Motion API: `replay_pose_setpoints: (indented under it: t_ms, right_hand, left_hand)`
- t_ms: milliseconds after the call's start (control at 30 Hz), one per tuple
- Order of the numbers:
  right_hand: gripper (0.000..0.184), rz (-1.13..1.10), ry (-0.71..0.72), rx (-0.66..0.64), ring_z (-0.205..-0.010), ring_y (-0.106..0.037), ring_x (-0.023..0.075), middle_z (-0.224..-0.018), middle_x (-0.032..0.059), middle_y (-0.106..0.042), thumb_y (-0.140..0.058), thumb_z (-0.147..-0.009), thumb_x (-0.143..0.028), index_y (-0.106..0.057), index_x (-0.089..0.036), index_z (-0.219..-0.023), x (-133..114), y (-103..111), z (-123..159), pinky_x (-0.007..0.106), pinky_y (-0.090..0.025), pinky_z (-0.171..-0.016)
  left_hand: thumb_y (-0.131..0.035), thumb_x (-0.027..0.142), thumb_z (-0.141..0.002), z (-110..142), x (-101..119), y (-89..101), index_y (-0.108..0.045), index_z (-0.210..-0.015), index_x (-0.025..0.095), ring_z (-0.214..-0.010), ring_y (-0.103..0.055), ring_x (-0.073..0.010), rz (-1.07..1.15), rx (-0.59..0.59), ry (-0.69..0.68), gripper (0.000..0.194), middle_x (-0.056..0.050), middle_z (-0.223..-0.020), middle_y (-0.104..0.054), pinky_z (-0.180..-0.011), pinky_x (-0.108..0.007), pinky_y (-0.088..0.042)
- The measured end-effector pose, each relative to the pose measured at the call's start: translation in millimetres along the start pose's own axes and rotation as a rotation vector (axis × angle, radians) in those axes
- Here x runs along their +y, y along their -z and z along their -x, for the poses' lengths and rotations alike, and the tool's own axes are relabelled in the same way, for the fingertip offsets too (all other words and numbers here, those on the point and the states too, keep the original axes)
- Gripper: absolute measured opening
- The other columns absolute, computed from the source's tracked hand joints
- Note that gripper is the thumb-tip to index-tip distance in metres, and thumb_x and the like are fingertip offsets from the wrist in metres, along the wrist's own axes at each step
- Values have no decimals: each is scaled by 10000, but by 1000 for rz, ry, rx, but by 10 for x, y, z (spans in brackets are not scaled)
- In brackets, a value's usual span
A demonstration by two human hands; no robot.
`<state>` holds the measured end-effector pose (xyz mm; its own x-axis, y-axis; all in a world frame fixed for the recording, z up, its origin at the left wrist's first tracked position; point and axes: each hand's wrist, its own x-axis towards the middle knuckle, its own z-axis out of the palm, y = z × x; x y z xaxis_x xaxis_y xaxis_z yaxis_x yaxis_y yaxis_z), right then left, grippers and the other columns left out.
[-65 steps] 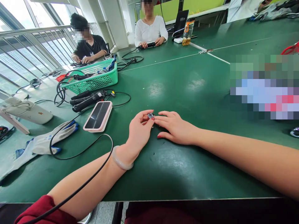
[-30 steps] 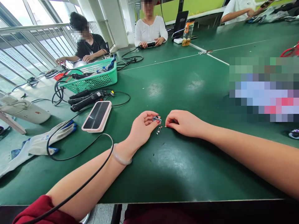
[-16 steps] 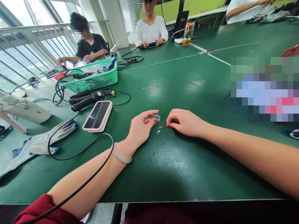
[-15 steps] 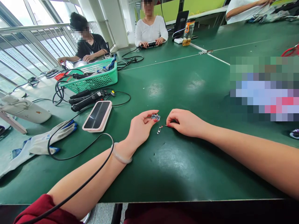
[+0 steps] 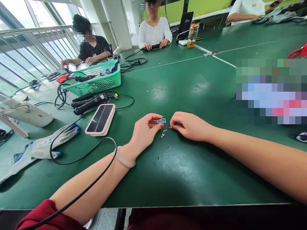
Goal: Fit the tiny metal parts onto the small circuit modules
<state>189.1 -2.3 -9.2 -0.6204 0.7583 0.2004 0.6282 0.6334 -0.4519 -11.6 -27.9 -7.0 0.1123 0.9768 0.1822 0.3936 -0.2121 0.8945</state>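
My left hand (image 5: 146, 129) pinches a small flat grey piece with cut-outs (image 5: 161, 121) between thumb and fingertips, just above the table. Facing it, my right hand (image 5: 185, 125) is closed, thumb against fingers, with a tiny thin thing (image 5: 170, 127) peeking out at the tips; its kind is too small to make out. On the green table between and a little below the hands lies a small silver frame like a SIM card tray (image 5: 163, 134), with a tiny reddish bit at its upper end. Left of my left hand lies a phone in a pink case (image 5: 100, 119), screen up.
A black cable (image 5: 83, 159) loops across the table and over my left forearm. Further left are white-and-blue gloves (image 5: 48, 143), black handheld devices (image 5: 90, 103) and a green basket (image 5: 96, 83) of cables. People sit across the table; a bottle (image 5: 192, 35) stands at the back.
The grey piece in my left hand has turned to show more of its flat face. My right fingertips have shifted slightly left, and less of the thin thing sticks out.
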Motion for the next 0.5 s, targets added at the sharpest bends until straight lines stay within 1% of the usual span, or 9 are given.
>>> replay_pose_setpoints:
  t_ms: [100, 200, 333, 500]
  right_hand:
    - [117, -38, 17, 136, -713, -536, 141, -822, 27, -585, -495, -853, -178, -582, -192, -776, -54, 15, 13, 267, -416, -661]
    - [122, -46, 65, 224, -715, -547, 144, -858, 38, -607, -486, -860, -176, -592, -200, -804, -101, 24, 32, 270, -427, -660]
    - [163, -50, 139, 251, -756, -571, 155, -890, 50, -630, -463, -880, -185, -616, -203, -826, -132, 12, 52, 286, -459, -698]
    - [193, -39, 154, 235, -766, -586, 159, -907, 57, -639, -455, -888, -203, -643, -203, -842, -136, 4, 59, 300, -481, -710]
  left_hand:
    - [-703, 242, -716, 5, 15, 2, -667, -920, 198, -824, -624, -163, -90, 14, -18, 212, -32, -909, -698, -721, -295, -493]
    - [-712, 262, -711, 19, 32, -1, -669, -914, 211, -794, -614, -162, -134, -7, -38, 214, -22, -886, -702, -727, -308, -471]
    - [-713, 271, -712, 44, 42, -11, -672, -914, 229, -844, -611, -179, -173, -51, -69, 210, -17, -927, -709, -790, -336, -459]
    - [-735, 273, -689, 61, 52, -13, -672, -870, 234, -859, -603, -199, -212, -58, -82, 196, -14, -904, -706, -803, -352, -444]
